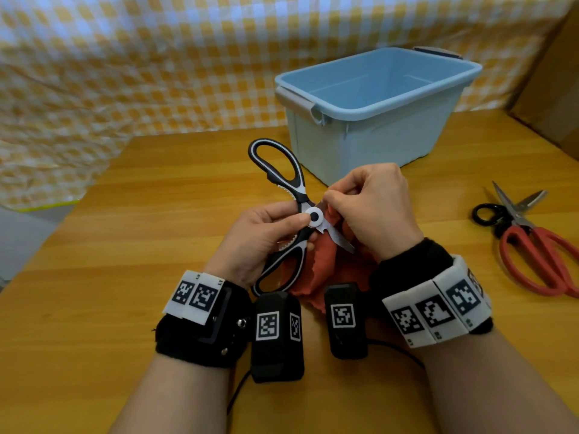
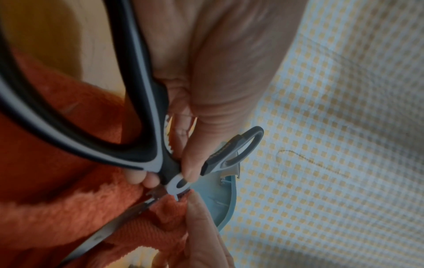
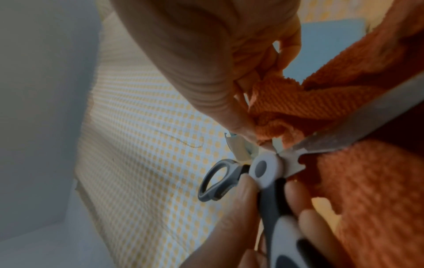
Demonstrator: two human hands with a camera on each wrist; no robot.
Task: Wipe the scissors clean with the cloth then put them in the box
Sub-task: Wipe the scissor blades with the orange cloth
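Observation:
Black-and-white kitchen scissors [image 1: 296, 195] are held spread wide above the wooden table [image 1: 125, 245]. My left hand [image 1: 266, 236] grips the near handle [image 2: 146, 108], thumb by the white pivot [image 3: 266, 170]. My right hand [image 1: 369, 205] pinches the orange cloth [image 1: 326, 267] against one blade close to the pivot; the other blade [image 1: 340, 241] points down-right over the cloth. In the wrist views the cloth [image 2: 69, 208] [image 3: 344, 101] bunches around the blades [image 2: 110, 228]. The light blue box [image 1: 376, 104] stands behind the hands and looks hollow inside.
Red-handled scissors [image 1: 539, 252] lie crossed over black-handled scissors [image 1: 492, 214] on the table at the right. A yellow checked sheet [image 1: 156, 64] hangs behind and drapes off the left side. Brown cardboard [image 1: 551, 89] stands at the far right.

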